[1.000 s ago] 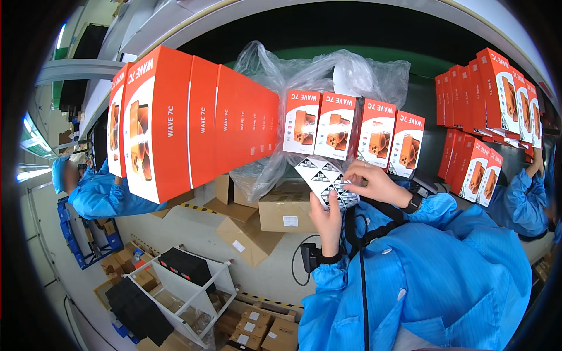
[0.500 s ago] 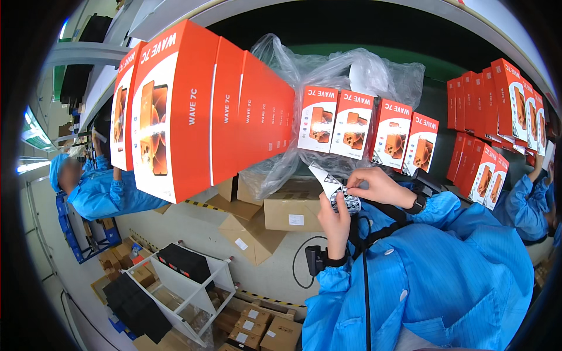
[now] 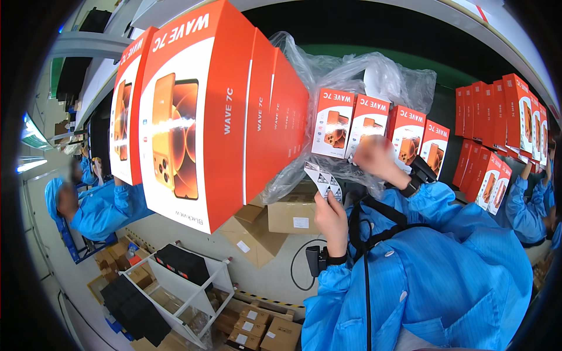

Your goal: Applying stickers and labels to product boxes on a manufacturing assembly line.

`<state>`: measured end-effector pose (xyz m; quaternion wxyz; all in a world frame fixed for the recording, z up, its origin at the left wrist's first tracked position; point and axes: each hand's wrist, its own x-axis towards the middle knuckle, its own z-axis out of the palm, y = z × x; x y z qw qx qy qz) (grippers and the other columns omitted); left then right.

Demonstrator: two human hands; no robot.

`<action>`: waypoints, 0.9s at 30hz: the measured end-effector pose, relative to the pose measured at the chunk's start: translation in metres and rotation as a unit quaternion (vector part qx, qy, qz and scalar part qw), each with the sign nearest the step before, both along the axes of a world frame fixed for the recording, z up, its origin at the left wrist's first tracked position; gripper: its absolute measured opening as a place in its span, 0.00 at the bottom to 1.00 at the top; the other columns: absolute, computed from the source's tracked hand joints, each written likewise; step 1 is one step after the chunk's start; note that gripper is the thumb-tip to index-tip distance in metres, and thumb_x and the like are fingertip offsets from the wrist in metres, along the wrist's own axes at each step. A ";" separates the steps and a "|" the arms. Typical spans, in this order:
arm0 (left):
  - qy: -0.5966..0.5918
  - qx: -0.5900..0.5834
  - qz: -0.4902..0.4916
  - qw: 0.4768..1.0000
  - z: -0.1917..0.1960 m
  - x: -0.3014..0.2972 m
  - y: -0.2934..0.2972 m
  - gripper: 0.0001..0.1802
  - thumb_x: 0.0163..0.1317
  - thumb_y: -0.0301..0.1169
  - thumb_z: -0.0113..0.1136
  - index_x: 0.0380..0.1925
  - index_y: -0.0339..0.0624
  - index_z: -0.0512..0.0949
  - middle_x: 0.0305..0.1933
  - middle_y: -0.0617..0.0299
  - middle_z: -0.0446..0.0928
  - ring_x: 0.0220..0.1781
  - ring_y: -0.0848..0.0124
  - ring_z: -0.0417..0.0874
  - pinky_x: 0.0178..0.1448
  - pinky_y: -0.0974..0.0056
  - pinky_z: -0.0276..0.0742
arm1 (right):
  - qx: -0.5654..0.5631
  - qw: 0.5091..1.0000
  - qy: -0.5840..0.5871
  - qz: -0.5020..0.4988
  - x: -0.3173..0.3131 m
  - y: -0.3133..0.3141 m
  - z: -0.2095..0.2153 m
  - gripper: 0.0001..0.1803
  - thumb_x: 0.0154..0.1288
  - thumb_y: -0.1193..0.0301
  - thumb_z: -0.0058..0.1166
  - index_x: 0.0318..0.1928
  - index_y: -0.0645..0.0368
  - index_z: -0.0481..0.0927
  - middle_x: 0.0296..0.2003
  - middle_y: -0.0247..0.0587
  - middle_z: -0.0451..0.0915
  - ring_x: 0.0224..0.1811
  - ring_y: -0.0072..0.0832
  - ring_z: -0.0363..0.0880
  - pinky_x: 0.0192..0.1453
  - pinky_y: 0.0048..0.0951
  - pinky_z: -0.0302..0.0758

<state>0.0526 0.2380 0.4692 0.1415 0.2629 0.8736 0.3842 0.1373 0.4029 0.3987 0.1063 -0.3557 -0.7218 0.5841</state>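
Observation:
My left hand (image 3: 332, 228) pinches a strip of labels (image 3: 322, 180) printed with black triangles on white, held upright in front of the boxes. My right hand (image 3: 374, 157) is blurred at the lower part of the second phone box (image 3: 367, 112) in a short row. Its fingers are smeared, and whether a label is between them does not show. Left of that box stands another orange-and-white phone box (image 3: 333, 124). To its right are two more, a third box (image 3: 408, 130) and a fourth box (image 3: 434, 149). Crumpled clear plastic (image 3: 386, 73) lies behind and beneath the row.
A large stack of the same boxes (image 3: 234, 123) rises close on my left. More phone boxes (image 3: 480, 117) stand at the right. Below the bench edge are brown cartons (image 3: 295, 215) and a white cart (image 3: 193, 286). People in blue work at the left (image 3: 99, 210) and right (image 3: 524, 196).
My right hand has left the label strip and moved up and right to the second box. My left hand keeps the strip. The view has shifted, so the left stack looks larger.

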 end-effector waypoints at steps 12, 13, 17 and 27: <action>-0.036 0.019 -0.010 0.999 -0.005 -0.007 0.002 0.09 0.66 0.27 0.51 0.41 0.32 0.69 0.31 0.40 0.77 0.31 0.45 0.80 0.30 0.52 0.74 | 0.057 0.996 -0.061 -0.012 -0.015 0.007 -0.010 0.08 0.55 0.73 0.57 0.29 0.68 0.80 0.21 0.49 0.79 0.23 0.37 0.80 0.29 0.32 0.75; -0.037 0.018 -0.013 0.999 -0.005 -0.008 0.002 0.09 0.66 0.27 0.51 0.42 0.32 0.69 0.31 0.40 0.77 0.31 0.45 0.80 0.30 0.52 0.74 | 0.063 0.996 -0.061 -0.008 -0.015 0.008 -0.013 0.08 0.54 0.73 0.57 0.29 0.68 0.80 0.21 0.49 0.79 0.23 0.37 0.80 0.29 0.33 0.75; -0.039 0.017 -0.019 0.999 -0.006 -0.008 0.003 0.09 0.66 0.27 0.50 0.42 0.32 0.69 0.31 0.40 0.77 0.31 0.45 0.80 0.31 0.52 0.74 | 0.071 0.996 -0.061 -0.002 -0.016 0.008 -0.013 0.08 0.54 0.72 0.57 0.29 0.68 0.80 0.21 0.50 0.79 0.23 0.39 0.80 0.30 0.34 0.75; -0.045 0.028 -0.020 0.998 -0.003 -0.006 0.004 0.09 0.67 0.26 0.50 0.40 0.30 0.68 0.33 0.40 0.77 0.33 0.45 0.80 0.33 0.55 0.73 | 0.230 0.972 -0.046 -0.017 -0.016 0.002 -0.016 0.12 0.51 0.71 0.61 0.31 0.66 0.74 0.24 0.49 0.75 0.26 0.42 0.78 0.32 0.36 0.73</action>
